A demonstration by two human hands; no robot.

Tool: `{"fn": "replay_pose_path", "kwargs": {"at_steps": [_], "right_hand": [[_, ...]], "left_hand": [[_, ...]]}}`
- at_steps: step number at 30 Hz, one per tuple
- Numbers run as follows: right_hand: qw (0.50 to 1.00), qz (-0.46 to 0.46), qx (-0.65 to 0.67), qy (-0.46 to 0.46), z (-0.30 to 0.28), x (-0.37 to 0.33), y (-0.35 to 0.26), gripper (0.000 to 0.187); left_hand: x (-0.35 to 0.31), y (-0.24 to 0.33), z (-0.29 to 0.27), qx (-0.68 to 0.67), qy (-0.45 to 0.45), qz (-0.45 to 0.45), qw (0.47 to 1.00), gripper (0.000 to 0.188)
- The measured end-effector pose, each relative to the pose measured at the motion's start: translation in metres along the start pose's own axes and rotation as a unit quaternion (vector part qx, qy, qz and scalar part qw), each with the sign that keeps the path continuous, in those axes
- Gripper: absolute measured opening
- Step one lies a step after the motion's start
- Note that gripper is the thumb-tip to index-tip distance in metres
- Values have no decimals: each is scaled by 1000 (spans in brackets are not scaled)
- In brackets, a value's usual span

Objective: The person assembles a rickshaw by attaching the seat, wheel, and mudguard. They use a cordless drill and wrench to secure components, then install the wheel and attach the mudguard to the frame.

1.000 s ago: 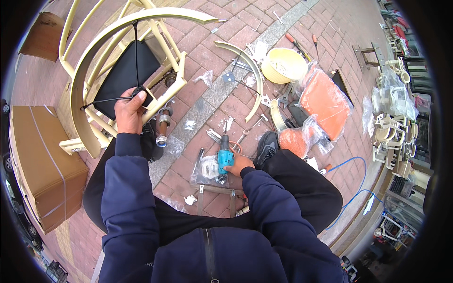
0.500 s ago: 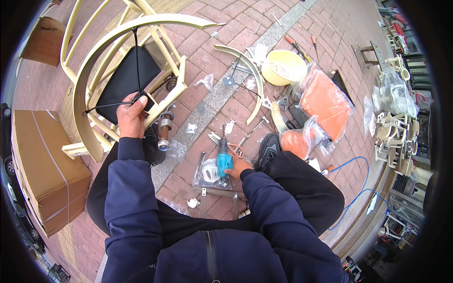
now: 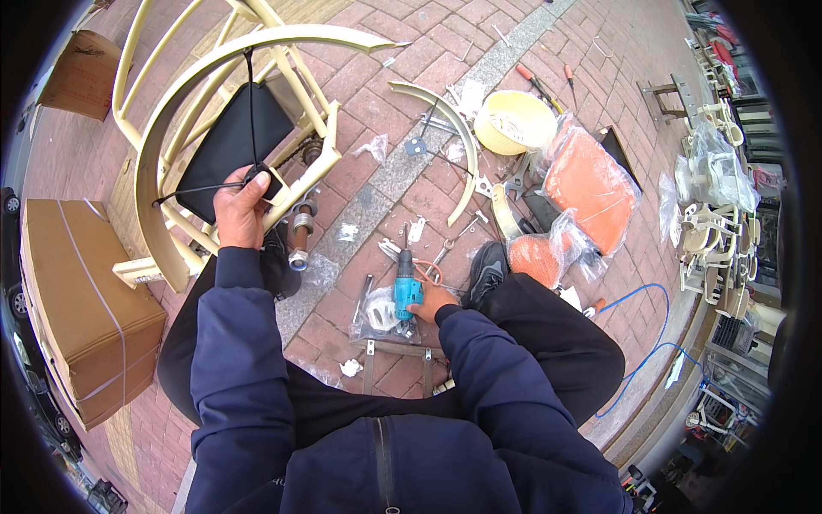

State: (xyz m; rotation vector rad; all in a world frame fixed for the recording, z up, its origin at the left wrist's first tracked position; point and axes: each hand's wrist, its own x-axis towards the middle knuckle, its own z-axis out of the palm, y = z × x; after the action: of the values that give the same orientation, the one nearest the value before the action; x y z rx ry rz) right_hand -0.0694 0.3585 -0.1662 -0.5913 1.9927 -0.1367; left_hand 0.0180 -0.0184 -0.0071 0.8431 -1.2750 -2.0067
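the left hand (image 3: pixel 240 214) pinches the black hub where thin black stays (image 3: pixel 252 111) meet inside a cream curved fender (image 3: pixel 145 184), beside a cream tubular frame (image 3: pixel 308 180). the right hand (image 3: pixel 434 300) is wrapped around a teal cordless drill (image 3: pixel 406 293) (chuck pointing away from the person), over a clear plastic bag (image 3: pixel 366 324). beyond, a smaller curved fender (image 3: pixel 468 146) lies near a pale yellow basket (image 3: pixel 486 130).

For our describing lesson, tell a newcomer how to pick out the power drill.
Find the red brick pavement between the person's knees, then the right hand, just left of the right shoe. It grips the power drill. Unlike the bare-metal wrench nearby, the drill has a bright teal body.
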Motion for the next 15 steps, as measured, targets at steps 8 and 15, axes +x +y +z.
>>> {"fn": "replay_pose_path", "kwargs": {"at_steps": [8,15], "right_hand": [[996,-64,-35,50,2,-1,-31,62],[986,-155,68,7,51,29,-74,58]], "left_hand": [[0,2,2,-14,10,-1,1000,22],[1,2,1,-14,3,4,1000,24]]}}
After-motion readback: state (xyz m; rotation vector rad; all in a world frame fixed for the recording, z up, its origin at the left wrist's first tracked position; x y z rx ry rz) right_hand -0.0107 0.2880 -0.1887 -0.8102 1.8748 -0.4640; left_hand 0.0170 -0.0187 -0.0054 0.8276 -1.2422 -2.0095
